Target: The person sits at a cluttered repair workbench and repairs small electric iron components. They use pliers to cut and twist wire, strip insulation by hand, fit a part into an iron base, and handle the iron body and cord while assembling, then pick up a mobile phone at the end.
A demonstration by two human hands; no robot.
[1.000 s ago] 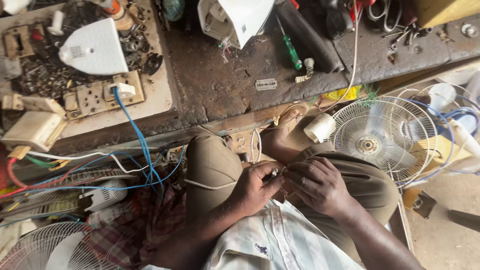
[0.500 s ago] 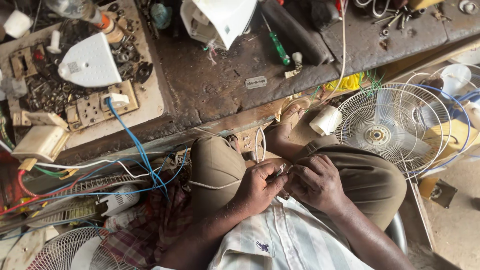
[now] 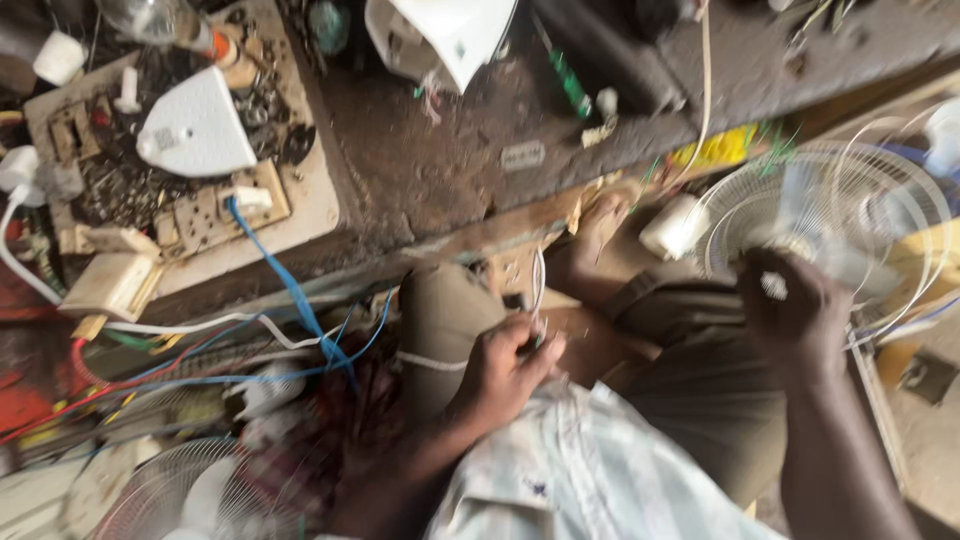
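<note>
My left hand [image 3: 505,365] rests over my knee in olive trousers [image 3: 440,320], its fingers pinched on a thin white wire [image 3: 538,285] that loops up toward the bench edge. My right hand [image 3: 790,310] is stretched out to the right, over the white wire grille of a fan [image 3: 850,200]. Its fingers are curled, and a small pale spot shows at its knuckles. Motion blur hides whether it holds anything. My bare foot [image 3: 598,222] is propped against the bench front.
A dirty workbench [image 3: 440,160] carries a socket board [image 3: 215,215] with a blue cable [image 3: 300,300], a white triangular cover [image 3: 195,130], a white housing [image 3: 450,35] and a green screwdriver [image 3: 568,80]. Red and blue wires and another fan grille [image 3: 170,500] lie lower left.
My right hand has left my left hand and swung out to the right, over the fan grille. The left hand stays on the wire. The view has moved closer and blurred.
</note>
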